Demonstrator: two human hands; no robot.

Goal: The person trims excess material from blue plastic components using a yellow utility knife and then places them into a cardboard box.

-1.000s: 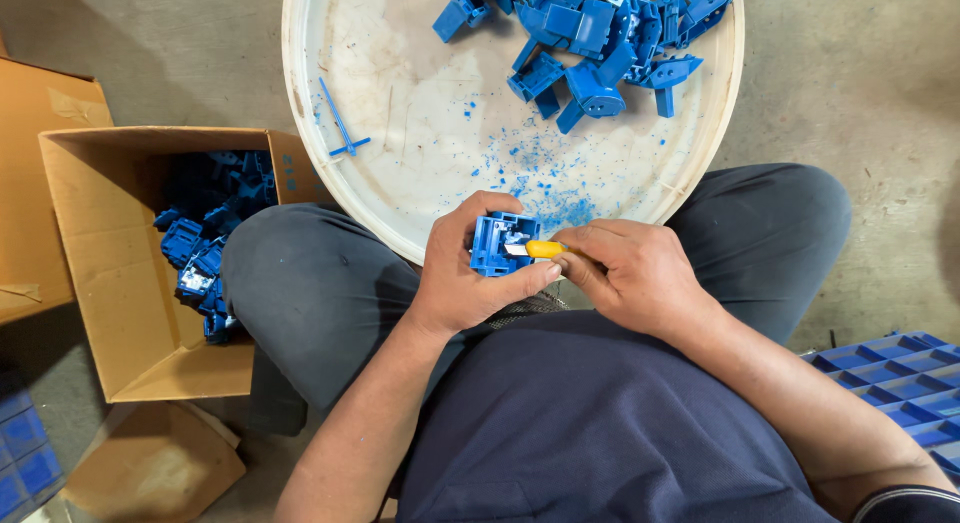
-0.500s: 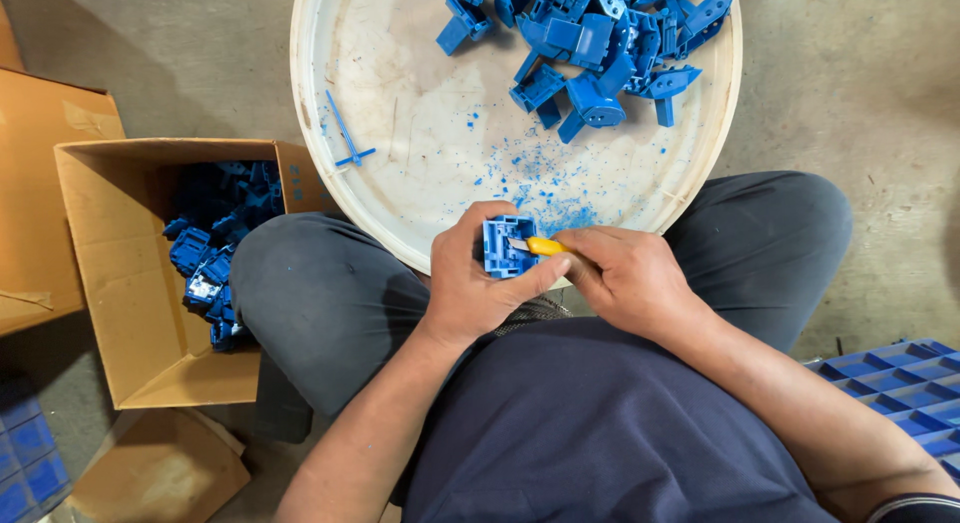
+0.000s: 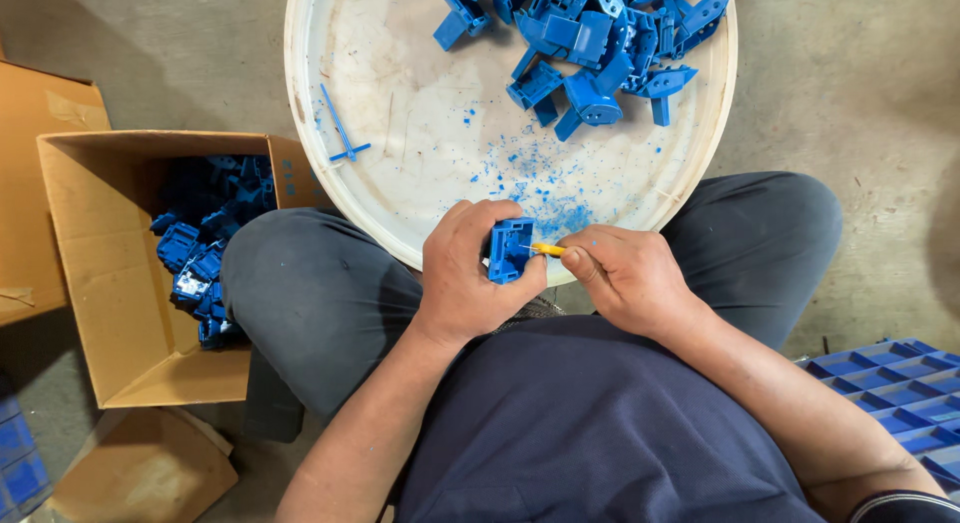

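My left hand (image 3: 463, 275) grips a small blue plastic part (image 3: 509, 249) above my lap, at the near rim of a round white tray (image 3: 400, 153). My right hand (image 3: 625, 273) holds a small yellow-handled tool (image 3: 547, 249) whose tip touches the part's right side. Blue shavings (image 3: 530, 173) are scattered on the tray just beyond my hands. A pile of several blue plastic parts (image 3: 590, 33) lies at the tray's far side.
An open cardboard box (image 3: 110, 293) with several blue parts (image 3: 200, 253) stands at my left knee. A thin blue sprue (image 3: 342, 135) lies on the tray's left. A blue plastic crate (image 3: 890, 383) sits at the right, flattened cardboard (image 3: 140, 473) at lower left. Concrete floor all around.
My hands and the part have stayed together with only small shifts; the view has moved slightly, so the tray and box sit a little differently in frame.
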